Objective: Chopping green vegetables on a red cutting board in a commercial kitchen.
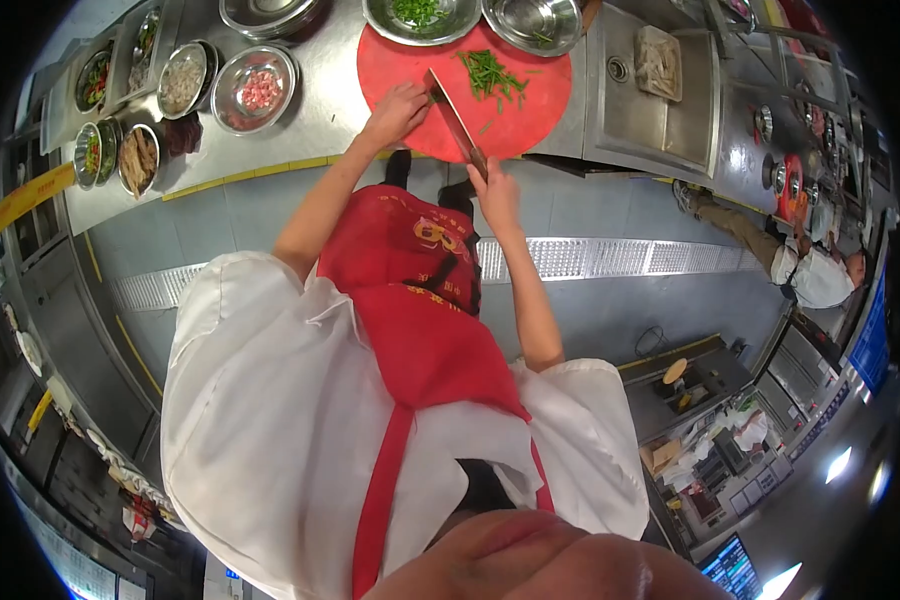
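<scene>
My right hand (496, 196) grips the handle of a kitchen knife with a broad blade (456, 118). The blade slants across a round red cutting board (536, 131). My left hand (399, 114) rests at the board's left side, fingers bent close to the blade; what lies under them is hidden. Right of the knife is a loose pile of cut green stalks (489, 73), with a few pieces scattered around it. At the board's far edge stand a steel bowl (379, 28) of chopped greens (418, 11) and another steel bowl (521, 22) with a few green bits inside.
Left on the steel counter (322, 90) are a bowl (229, 112) of diced pinkish food and several other filled bowls. A sink (649, 127) on the right holds a plastic container (658, 64). Farther right, another person (814, 274) stands at the counter.
</scene>
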`<state>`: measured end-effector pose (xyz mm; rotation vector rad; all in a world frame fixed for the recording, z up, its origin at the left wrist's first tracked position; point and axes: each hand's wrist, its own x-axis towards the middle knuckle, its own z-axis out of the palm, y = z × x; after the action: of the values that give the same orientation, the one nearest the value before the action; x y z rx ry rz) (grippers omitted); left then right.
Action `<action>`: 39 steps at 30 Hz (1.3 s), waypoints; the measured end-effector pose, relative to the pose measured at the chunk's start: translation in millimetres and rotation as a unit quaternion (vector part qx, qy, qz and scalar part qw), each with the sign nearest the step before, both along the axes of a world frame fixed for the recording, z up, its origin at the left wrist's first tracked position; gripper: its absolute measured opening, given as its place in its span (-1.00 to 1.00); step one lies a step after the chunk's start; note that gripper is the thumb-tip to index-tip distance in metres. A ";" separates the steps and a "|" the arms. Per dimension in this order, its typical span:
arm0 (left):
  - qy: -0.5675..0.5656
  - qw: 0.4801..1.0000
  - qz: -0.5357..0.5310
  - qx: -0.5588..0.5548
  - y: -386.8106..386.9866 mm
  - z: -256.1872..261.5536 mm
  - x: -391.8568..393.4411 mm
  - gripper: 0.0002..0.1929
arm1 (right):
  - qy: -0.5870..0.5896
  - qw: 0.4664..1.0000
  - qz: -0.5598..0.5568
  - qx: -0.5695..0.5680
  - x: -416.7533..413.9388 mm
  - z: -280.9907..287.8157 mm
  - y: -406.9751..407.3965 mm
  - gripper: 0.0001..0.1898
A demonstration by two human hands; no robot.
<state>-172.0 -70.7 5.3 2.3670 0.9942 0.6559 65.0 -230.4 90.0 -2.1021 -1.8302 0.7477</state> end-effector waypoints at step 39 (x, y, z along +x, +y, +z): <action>-0.039 0.997 0.061 -0.030 -17.1 -5.9 -6.4 -0.83 | -0.014 0.999 0.015 -0.044 -18.1 33.0 -2.4 -0.56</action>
<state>-178.5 -87.7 -0.6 2.2261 1.1160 0.7471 46.9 -232.8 122.9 -2.1554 -1.8794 0.8242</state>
